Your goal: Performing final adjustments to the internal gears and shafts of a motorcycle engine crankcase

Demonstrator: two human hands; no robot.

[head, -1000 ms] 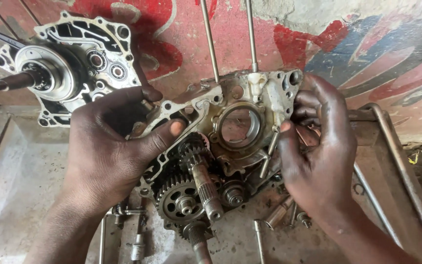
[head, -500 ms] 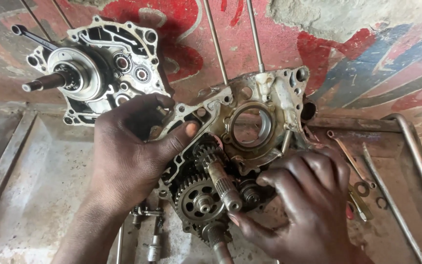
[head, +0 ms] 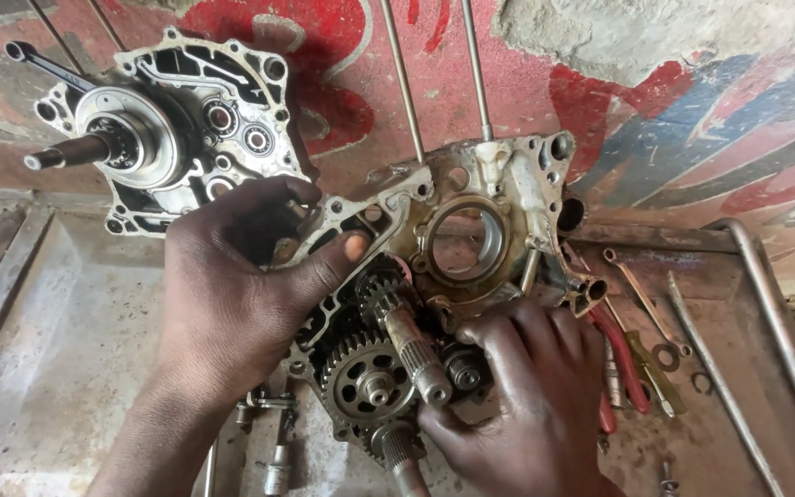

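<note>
Red-painted wall behind, left hand (head: 232,285) gripping crankcase (head: 471,230), right hand (head: 531,396) closed on gear shaft (head: 411,345)

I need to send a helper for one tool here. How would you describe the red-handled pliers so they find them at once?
Start at the engine case half the hands grip in the metal tray. Right of the right hand lie loose tools. The pliers are the only one with red handles; the neighbouring spanner is bare metal.

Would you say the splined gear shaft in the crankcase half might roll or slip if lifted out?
Probably slippery: the gear shaft looks oily. Being round, it would likely roll on the tray. All metal, so likely stiff and heavy for its size.
</note>
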